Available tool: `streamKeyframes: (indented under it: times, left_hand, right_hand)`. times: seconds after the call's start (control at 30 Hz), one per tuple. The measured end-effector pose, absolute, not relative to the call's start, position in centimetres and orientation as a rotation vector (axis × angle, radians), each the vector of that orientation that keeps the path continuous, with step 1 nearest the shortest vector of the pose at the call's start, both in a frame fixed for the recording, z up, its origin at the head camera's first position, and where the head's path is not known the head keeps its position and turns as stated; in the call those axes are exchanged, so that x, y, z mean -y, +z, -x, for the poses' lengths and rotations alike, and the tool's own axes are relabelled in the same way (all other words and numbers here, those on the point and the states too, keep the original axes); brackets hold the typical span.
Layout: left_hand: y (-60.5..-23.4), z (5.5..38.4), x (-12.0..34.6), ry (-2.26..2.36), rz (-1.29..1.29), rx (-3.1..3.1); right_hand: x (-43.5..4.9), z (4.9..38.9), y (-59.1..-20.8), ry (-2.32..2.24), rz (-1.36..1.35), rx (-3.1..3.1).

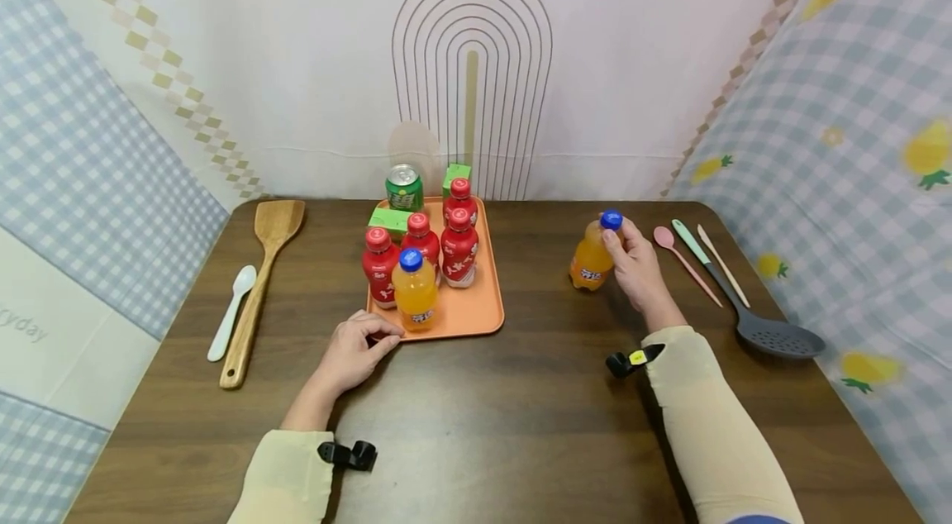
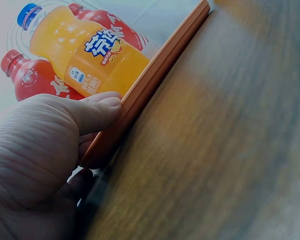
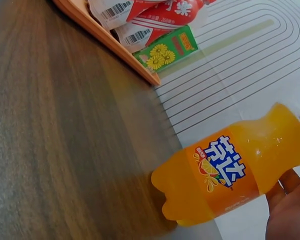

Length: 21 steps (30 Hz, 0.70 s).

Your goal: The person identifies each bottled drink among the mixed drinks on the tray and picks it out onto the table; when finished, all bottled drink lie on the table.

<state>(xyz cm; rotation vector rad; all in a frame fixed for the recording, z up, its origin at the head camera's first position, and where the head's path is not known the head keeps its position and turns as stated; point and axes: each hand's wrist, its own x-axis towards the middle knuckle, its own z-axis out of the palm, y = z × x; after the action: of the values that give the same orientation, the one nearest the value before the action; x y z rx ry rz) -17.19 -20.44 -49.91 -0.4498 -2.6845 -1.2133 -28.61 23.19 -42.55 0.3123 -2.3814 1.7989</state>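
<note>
My right hand (image 1: 638,266) grips a bottle of orange soda (image 1: 590,259) near its blue cap, to the right of the orange tray (image 1: 476,313). That bottle leans slightly; whether its base touches the table I cannot tell. At the tray's front left corner, my left hand (image 1: 359,349) pinches the rim, with the thumb (image 2: 97,114) on top. Close to those fingers a second orange soda bottle (image 1: 415,297) stands on the tray. Behind and beside it are several red bottles (image 1: 459,251), a green can (image 1: 404,189) and green cartons (image 1: 392,220).
On the left of the table lie a wooden spatula (image 1: 262,276) and a white spoon (image 1: 232,313). A pink spoon (image 1: 684,264), a slotted turner (image 1: 777,335) and a thin light-coloured utensil (image 1: 723,266) lie on the right. Patterned cloth (image 1: 320,53) hangs behind the table.
</note>
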Motion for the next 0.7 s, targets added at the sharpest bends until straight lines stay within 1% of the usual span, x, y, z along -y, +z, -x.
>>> streamKeyframes:
  times: [0.17,0.33,0.5,0.7]
  left_hand:
    - [-49.8,17.2,20.5,-1.200,0.447,2.695]
    - [-49.7,17.2,20.4,-1.201,0.442,2.701]
    - [-49.8,17.2,20.4,-1.194,0.444,2.684]
    - [-49.9,17.2,20.5,-1.188,0.458,2.685]
  right_hand:
    - [-24.0,29.9,-44.1,1.798,-0.321,2.390]
    - [-24.2,30.1,-44.2,1.803,-0.335,2.406]
    - [-23.9,29.5,-43.2,1.822,-0.367,2.429]
    - [-23.4,28.3,-41.6,1.823,-0.302,2.492]
